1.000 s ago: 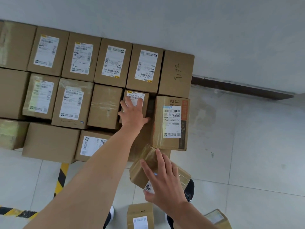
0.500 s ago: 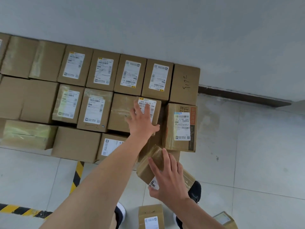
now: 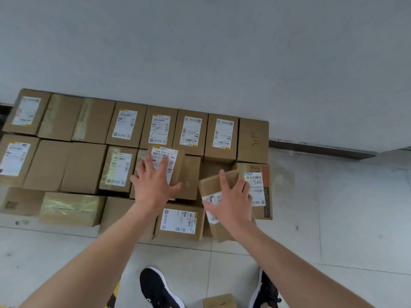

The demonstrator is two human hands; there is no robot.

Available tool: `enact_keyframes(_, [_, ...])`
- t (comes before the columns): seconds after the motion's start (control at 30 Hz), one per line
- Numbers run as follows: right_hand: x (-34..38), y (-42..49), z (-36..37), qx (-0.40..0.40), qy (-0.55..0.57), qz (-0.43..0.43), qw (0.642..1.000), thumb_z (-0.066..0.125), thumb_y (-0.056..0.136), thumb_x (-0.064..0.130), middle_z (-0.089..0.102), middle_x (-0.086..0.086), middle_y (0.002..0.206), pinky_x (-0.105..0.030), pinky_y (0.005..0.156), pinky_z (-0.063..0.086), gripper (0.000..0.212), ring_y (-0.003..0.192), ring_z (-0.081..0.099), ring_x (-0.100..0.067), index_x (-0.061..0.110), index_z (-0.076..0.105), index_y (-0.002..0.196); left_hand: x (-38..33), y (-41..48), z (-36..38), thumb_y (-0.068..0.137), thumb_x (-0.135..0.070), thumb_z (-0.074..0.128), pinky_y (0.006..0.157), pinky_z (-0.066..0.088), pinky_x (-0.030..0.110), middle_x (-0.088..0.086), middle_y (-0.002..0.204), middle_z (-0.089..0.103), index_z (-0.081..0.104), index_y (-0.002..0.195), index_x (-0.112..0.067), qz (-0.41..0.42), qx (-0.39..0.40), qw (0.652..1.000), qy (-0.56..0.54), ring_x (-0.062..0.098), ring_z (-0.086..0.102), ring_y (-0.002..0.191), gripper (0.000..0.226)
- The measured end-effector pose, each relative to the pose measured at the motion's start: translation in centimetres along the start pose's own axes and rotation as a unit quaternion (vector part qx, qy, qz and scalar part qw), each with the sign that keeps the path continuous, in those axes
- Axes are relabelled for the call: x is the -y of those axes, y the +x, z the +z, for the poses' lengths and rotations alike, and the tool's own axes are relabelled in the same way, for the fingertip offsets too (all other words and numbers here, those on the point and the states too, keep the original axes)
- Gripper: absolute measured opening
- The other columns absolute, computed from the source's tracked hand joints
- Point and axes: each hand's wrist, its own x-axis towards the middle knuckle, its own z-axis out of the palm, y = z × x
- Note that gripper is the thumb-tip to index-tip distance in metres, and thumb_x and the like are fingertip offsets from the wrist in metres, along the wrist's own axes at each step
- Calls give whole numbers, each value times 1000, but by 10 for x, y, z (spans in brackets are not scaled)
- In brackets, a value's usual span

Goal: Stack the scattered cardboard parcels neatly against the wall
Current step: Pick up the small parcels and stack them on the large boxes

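Observation:
Rows of brown cardboard parcels [image 3: 89,170] lie stacked against the grey wall [image 3: 222,52]. My left hand [image 3: 153,185] rests with spread fingers on a small parcel with a white label [image 3: 178,165] on top of the stack. My right hand [image 3: 231,201] grips a tape-wrapped parcel [image 3: 211,185] from above. That parcel is tilted and sits in the gap between the small labelled parcel and an upright parcel with orange print [image 3: 265,196]. A labelled parcel [image 3: 180,221] lies in the front row just below both hands.
A dark baseboard [image 3: 322,150] runs along the wall to the right of the stack, with tiled floor [image 3: 344,218] in front of it. One loose parcel [image 3: 219,302] lies between my black shoes [image 3: 160,290]. Yellow-black floor tape [image 3: 114,296] shows at the bottom.
My right hand has carried the tape-wrapped parcel up from near the floor to the stack beside the upright parcel. My left hand has stayed on the small labelled parcel.

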Motion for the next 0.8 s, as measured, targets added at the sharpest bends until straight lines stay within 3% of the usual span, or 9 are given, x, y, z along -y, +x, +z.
enact_keyframes(0.27, [17,101,21,-12,37,107,993,64,73,73,12,-25,154,-53,100,41,103,137,22,-46,29,14,152,33,3,31,70,-71,64,100,34,61,15,157,10,18,148,-32,-7,1,1000,24,42,20,137,99])
enact_keyframes(0.4, [22,107,46,-8,51,133,990,68,70,73,15,-27,153,-50,100,42,104,138,21,-45,25,20,150,22,3,45,70,-70,64,101,34,57,15,157,8,9,151,-30,10,8,1000,20,41,20,137,105])
enact_keyframes(0.63, [25,115,87,-21,89,159,983,74,67,69,17,-25,150,-49,87,53,105,131,26,-42,26,21,147,-1,12,56,72,-66,67,103,32,56,14,158,4,4,152,-29,25,13,1000,-6,41,17,139,108])
enact_keyframes(0.8, [26,134,96,-22,126,174,976,73,70,68,13,-27,155,-55,103,42,112,140,19,-44,22,13,153,-16,11,65,72,-66,67,102,31,55,13,158,4,4,151,-30,30,3,999,-25,39,13,139,108])
